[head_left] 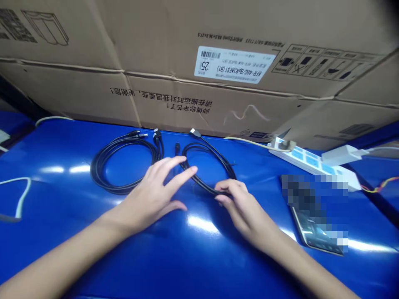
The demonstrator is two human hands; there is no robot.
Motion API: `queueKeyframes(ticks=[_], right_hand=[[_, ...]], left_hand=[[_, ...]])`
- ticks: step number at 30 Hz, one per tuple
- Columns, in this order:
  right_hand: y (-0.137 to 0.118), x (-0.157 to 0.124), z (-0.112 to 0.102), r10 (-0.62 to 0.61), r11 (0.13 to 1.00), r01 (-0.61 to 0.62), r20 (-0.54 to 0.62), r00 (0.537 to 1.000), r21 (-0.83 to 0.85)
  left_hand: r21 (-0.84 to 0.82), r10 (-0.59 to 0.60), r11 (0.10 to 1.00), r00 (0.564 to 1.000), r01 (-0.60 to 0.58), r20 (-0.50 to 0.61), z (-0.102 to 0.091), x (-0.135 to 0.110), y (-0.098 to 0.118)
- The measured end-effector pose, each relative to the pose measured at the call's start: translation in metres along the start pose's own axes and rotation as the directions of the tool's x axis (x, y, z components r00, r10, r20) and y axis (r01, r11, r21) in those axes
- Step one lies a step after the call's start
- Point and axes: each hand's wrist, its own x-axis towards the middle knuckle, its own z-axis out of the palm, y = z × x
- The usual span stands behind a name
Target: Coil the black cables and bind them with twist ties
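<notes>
A coiled black cable (229, 163) lies in a loop on the blue surface, its plug ends pointing toward the cardboard. My right hand (238, 203) pinches the near side of this loop between thumb and fingers. At the loop's left side is my left hand (162, 187), its fingers spread and thumb apart, gripping nothing; whether a fingertip touches the cable I cannot tell. Left of that hand rests another bundle of coiled black cables (96, 164), with several plugs at its top. My left hand partly covers this bundle's right edge.
Behind the cables a large cardboard box (162, 91) with upside-down print forms a wall. A white power strip (311, 160) with a plugged-in white adapter (341, 154) sits at the right. Below it lies a phone (314, 234), partly pixelated. A pale cable (26, 180) curves at far left.
</notes>
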Motion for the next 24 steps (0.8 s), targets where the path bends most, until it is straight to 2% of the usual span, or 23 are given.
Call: queueKeyframes(ticks=[1, 3, 4, 5, 6, 7, 9, 11, 12, 13, 14, 15, 16, 18, 19, 20, 21, 22, 24], right_hand=[[-0.003, 0.0, -0.004, 0.078, 0.991, -0.067, -0.092, 0.993, 0.113], [-0.01, 0.002, -0.013, 0.236, 0.904, -0.104, -0.282, 0.93, 0.415], [-0.013, 0.003, -0.018, 0.304, 0.822, -0.068, -0.335, 0.892, 0.566], [-0.017, 0.005, -0.022, 0.353, 0.728, -0.017, -0.354, 0.866, 0.685], [-0.021, 0.007, -0.025, 0.38, 0.641, 0.019, -0.34, 0.86, 0.767], [-0.025, 0.008, -0.027, 0.394, 0.572, 0.022, -0.298, 0.869, 0.82], [-0.03, 0.008, -0.023, 0.418, 0.478, -0.079, -0.147, 0.897, 0.875], [-0.034, 0.006, -0.014, 0.4, 0.355, -0.234, 0.079, 0.913, 0.905], [-0.035, 0.003, -0.008, 0.367, 0.261, -0.316, 0.209, 0.906, 0.912], [-0.036, 0.001, -0.002, 0.315, 0.163, -0.393, 0.33, 0.89, 0.905], [-0.036, -0.002, 0.003, 0.25, 0.087, -0.473, 0.44, 0.862, 0.877], [-0.036, -0.005, 0.006, 0.181, 0.053, -0.556, 0.54, 0.822, 0.829], [-0.036, -0.008, 0.008, 0.112, 0.073, -0.644, 0.635, 0.764, 0.762], [-0.035, -0.012, 0.007, -0.006, 0.244, -0.777, 0.802, 0.597, 0.581], [-0.034, -0.013, 0.005, -0.037, 0.348, -0.802, 0.862, 0.505, 0.485], [-0.032, -0.014, 0.001, -0.044, 0.44, -0.8, 0.899, 0.435, 0.408], [-0.03, -0.014, -0.002, -0.029, 0.517, -0.781, 0.919, 0.393, 0.35], [-0.028, -0.012, -0.006, 0.008, 0.586, -0.75, 0.923, 0.384, 0.307], [-0.022, -0.008, -0.014, 0.113, 0.692, -0.68, 0.894, 0.434, 0.242]], left_hand=[[-0.018, -0.04, 0.999, 0.991, 0.038, -0.126, -0.001, -0.001, -0.001], [-0.145, -0.161, 0.982, 0.934, 0.12, -0.319, -0.005, -0.001, -0.001], [-0.251, -0.245, 0.954, 0.907, 0.163, -0.341, -0.008, -0.001, 0.001], [-0.375, -0.334, 0.903, 0.893, 0.212, -0.301, -0.012, 0.0, 0.005], [-0.504, -0.408, 0.823, 0.89, 0.261, -0.205, -0.015, 0.002, 0.01], [-0.625, -0.451, 0.715, 0.889, 0.312, -0.073, -0.018, 0.003, 0.017], [-0.806, -0.446, 0.453, 0.88, 0.381, 0.165, -0.024, 0.006, 0.03], [-0.88, -0.397, 0.226, 0.864, 0.418, 0.309, -0.026, 0.006, 0.041], [-0.877, -0.394, 0.16, 0.844, 0.453, 0.364, -0.027, 0.006, 0.044], [-0.856, -0.407, 0.13, 0.814, 0.5, 0.414, -0.026, 0.005, 0.047], [-0.824, -0.421, 0.124, 0.781, 0.553, 0.461, -0.026, 0.004, 0.047], [-0.789, -0.429, 0.124, 0.75, 0.601, 0.504, -0.024, 0.003, 0.047], [-0.764, -0.421, 0.121, 0.73, 0.634, 0.539, -0.022, 0.002, 0.046], [-0.757, -0.347, 0.071, 0.728, 0.65, 0.592, -0.016, 0.001, 0.043], [-0.757, -0.296, 0.007, 0.725, 0.653, 0.623, -0.013, 0.0, 0.041], [-0.745, -0.246, -0.081, 0.711, 0.662, 0.659, -0.01, 0.0, 0.041], [-0.72, -0.206, -0.178, 0.69, 0.67, 0.694, -0.007, 0.0, 0.04], [-0.686, -0.177, -0.27, 0.665, 0.676, 0.726, -0.004, 0.0, 0.04], [-0.625, -0.171, -0.389, 0.614, 0.676, 0.77, 0.002, -0.001, 0.041]])
